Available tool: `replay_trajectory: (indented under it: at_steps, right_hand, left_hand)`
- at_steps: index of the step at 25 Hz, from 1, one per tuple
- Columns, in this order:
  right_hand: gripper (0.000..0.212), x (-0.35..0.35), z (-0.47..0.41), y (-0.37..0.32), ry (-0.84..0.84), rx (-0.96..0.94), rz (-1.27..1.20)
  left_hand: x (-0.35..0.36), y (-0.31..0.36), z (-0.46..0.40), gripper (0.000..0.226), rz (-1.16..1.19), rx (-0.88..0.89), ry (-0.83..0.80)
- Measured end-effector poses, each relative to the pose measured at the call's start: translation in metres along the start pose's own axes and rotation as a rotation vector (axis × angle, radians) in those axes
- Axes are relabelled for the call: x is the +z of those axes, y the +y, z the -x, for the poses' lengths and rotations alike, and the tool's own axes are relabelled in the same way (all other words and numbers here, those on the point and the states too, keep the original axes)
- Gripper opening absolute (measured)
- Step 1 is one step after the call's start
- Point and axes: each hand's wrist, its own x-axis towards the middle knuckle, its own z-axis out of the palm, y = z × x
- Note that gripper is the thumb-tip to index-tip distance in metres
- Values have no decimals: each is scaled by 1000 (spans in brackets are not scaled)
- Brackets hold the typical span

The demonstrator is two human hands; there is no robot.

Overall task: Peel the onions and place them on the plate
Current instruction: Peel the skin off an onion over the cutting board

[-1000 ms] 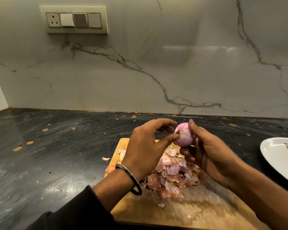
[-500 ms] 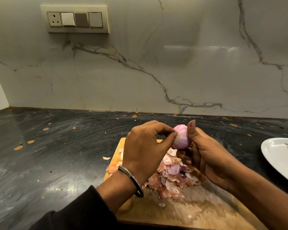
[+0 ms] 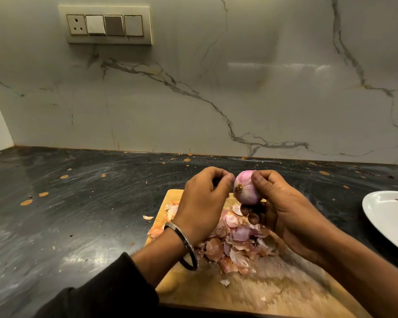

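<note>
Nearest me, a wooden cutting board on the dark desk carries a heap of pink and tan onion skins. Above it my right hand grips the onion, pale pink, glossy, its brown root end facing me, while my left hand sits just beside it, fingers curled; I cannot tell whether they pinch anything. The white plate lies far right.

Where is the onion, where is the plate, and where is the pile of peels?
onion (image 3: 247, 189), head view, on its pink peeled side.
plate (image 3: 381, 216), head view, on its bare white surface near the rim.
pile of peels (image 3: 234, 244), head view, on the heap's middle.
</note>
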Motion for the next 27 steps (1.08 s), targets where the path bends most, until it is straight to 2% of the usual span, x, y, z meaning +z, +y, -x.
replay_trajectory:
  at_steps: [3,6,9,12,17,23,27]
  right_hand:
    - [53,2,1,0,-3,18,-17]
    - [53,1,0,1,16,46,-39]
    - [58,2,2,1,1,44,-7]
    - [56,4,1,3,2,32,-2]
    - [67,5,2,6,-27,-66,143]
    - [39,2,3,15,-57,-116,280]
    - [40,5,3,17,-44,-152,361]
  left_hand:
    - [-4,3,-3,21,168,-100,39]
    - [-3,4,1,33,71,49,36]
    - [-2,4,3,18,-11,164,-5]
    - [-2,-1,2,26,22,149,-23]
    - [-1,-3,2,21,88,127,10]
    - [1,-2,4,20,-9,163,34]
    - [3,0,6,18,-25,187,107]
